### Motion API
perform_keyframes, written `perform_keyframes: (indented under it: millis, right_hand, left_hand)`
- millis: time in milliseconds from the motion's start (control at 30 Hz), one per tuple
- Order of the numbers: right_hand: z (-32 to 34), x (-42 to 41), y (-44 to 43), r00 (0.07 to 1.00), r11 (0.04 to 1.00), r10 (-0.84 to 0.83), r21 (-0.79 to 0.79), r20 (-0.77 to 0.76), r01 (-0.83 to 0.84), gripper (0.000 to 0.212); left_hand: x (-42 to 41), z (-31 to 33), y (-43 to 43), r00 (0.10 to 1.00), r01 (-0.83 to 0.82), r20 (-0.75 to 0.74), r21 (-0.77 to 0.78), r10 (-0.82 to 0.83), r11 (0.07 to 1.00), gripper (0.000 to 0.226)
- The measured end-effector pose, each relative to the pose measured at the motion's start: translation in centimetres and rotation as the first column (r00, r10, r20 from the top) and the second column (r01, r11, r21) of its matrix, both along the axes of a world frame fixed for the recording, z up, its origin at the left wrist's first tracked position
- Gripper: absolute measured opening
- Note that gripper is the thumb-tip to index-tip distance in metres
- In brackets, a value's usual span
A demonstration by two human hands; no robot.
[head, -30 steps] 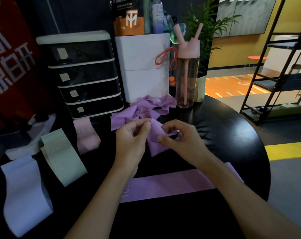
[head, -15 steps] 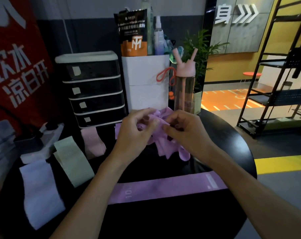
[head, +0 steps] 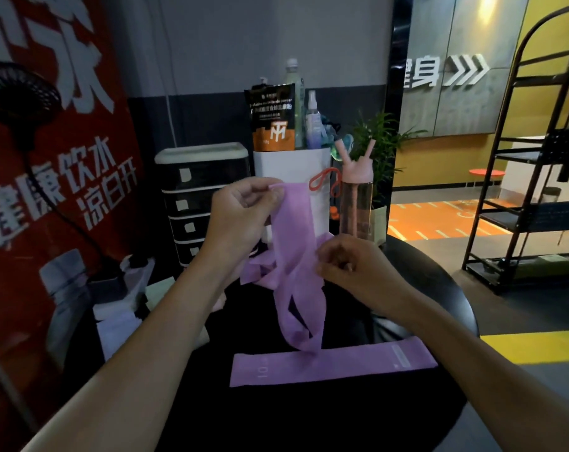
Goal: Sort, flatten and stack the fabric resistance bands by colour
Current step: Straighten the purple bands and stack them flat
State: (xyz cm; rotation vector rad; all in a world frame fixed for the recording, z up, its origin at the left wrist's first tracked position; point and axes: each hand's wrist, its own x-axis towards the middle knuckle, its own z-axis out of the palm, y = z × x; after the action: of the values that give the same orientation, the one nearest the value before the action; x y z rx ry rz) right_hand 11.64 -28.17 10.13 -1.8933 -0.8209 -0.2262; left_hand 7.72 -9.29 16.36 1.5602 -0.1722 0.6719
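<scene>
Head view: looking down over a round black bench (head: pixel 439 288), both forearms reaching in.
Left hand (head: pixel 244 213): raised above the bench, fingers and thumb pinching the top end of a purple band (head: pixel 294 243).
Right hand (head: pixel 351 265): lower and to the right, fingers curled, pinching the same band's right edge.
Purple band: off the bench, hanging from the two hands, twisted and looped; lower end down at the flat band (head: pixel 329 365), touching or not, cannot tell.
Flat band: purple, laid out lengthwise on the near bench, white label towards its right end.
Purple heap (head: pixel 260 272): crumpled on the bench behind the hanging band.
Pale bands (head: pixel 116 324): at the bench's left edge, partly hidden by the left forearm.
Background: black drawer unit (head: pixel 205 197), white container (head: pixel 289 168), pink bottle (head: pixel 356 203).
</scene>
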Motion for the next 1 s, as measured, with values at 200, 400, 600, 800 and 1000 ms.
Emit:
perform_keyframes:
  millis: [200,400,600,800,1000]
  right_hand:
    - [1.5,-0.5,0.7,1.0,0.998,0.003,0.06,-0.03,-0.001,0.016]
    - [1.8,-1.0,1.0,0.99,0.984,0.093,0.161,-0.102,-0.075,0.015]
    - [2.1,-1.6,3.1,0.998,0.975,0.042,0.222,-0.045,-0.031,0.032]
    - [3.1,-1.8,4.0,0.992,0.958,-0.017,0.287,0.122,-0.019,0.013]
    - [2.8,-2.0,3.9,0.956,0.99,-0.08,0.135,0.284,0.043,0.031]
  left_hand:
    - [-0.8,1.7,-0.6,0.999,0.042,0.011,0.009,-0.042,0.999,0.014]
    - [-0.9,2.4,-0.3,1.0,0.0,0.025,0.052,-0.002,0.999,0.012]
    - [-0.9,2.6,-0.6,0.999,0.035,0.033,0.11,-0.039,0.993,0.014]
    - [-1.4,2.6,-0.3,1.0,0.01,-0.007,0.18,-0.009,0.984,0.015]
    - [-2.1,2.1,-0.6,0.998,0.039,-0.054,0.143,-0.032,0.989,0.015]
